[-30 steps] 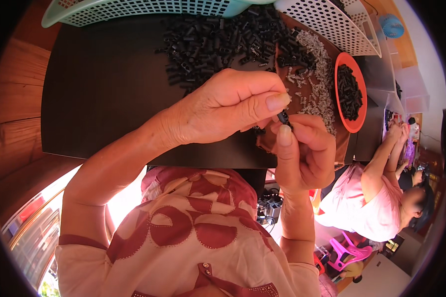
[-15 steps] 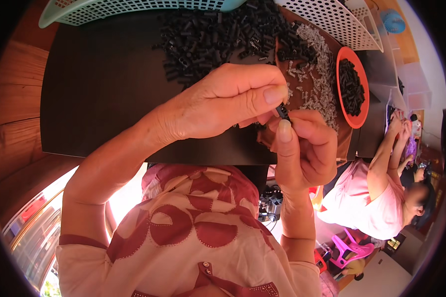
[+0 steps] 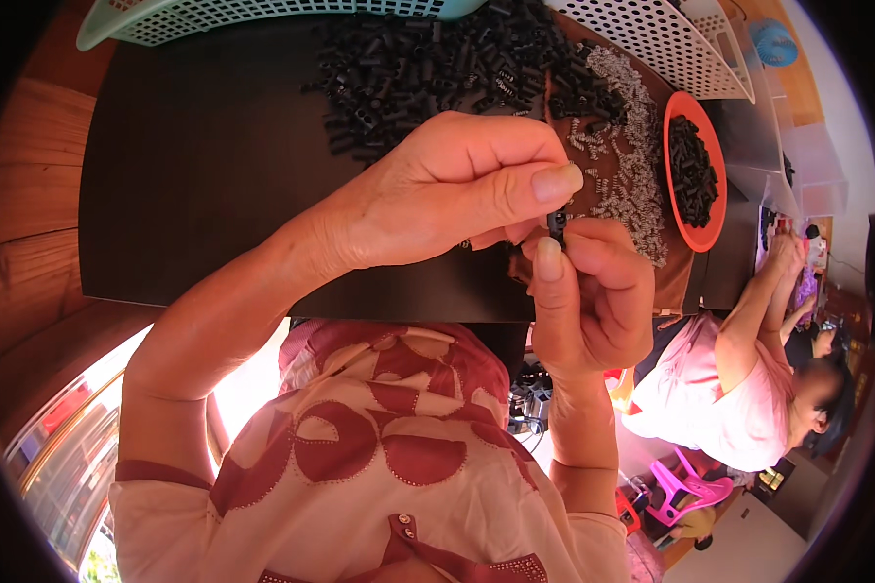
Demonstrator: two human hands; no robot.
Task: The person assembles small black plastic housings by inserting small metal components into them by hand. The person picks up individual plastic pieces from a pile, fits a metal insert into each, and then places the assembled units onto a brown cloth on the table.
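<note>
Between both thumbs, a small black plastic piece [image 3: 556, 222] is pinched; left hand [image 3: 457, 194] and right hand [image 3: 593, 291] meet above the dark table [image 3: 194, 175]. Beyond lie a black parts heap [image 3: 428, 68], metal springs [image 3: 622, 146] and an orange tray [image 3: 695, 170].

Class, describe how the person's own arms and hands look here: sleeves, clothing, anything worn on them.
Both forearms are bare, with no gloves, watch or rings to be seen on the left hand or the right hand. Short cream sleeves with dark red trim end above the elbows, part of a cream top with large red rounded patterns.
</note>
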